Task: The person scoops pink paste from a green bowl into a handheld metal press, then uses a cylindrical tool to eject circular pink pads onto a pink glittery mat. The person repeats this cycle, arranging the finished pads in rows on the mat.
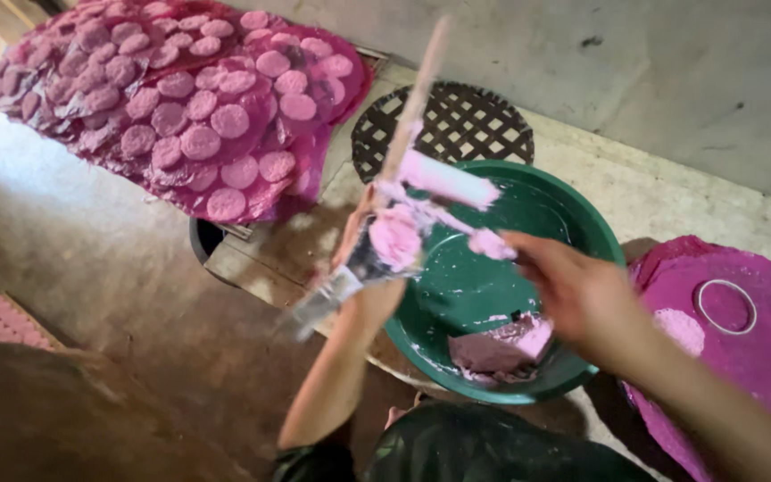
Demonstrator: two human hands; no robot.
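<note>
My left hand is raised over the left rim of a green basin and grips a metal press tool smeared with pink dough, its long wooden handle pointing up and away. My right hand reaches in from the right, and its fingertips touch a bit of pink dough at the tool's end. A lump of pink dough lies in the bottom of the basin, near its front wall. The tool is motion-blurred.
Several flat pink dough discs lie on a pink plastic sheet at the upper left. A dark woven lattice mat sits behind the basin. A pink cloth with a metal ring lies at right. Concrete floor at left.
</note>
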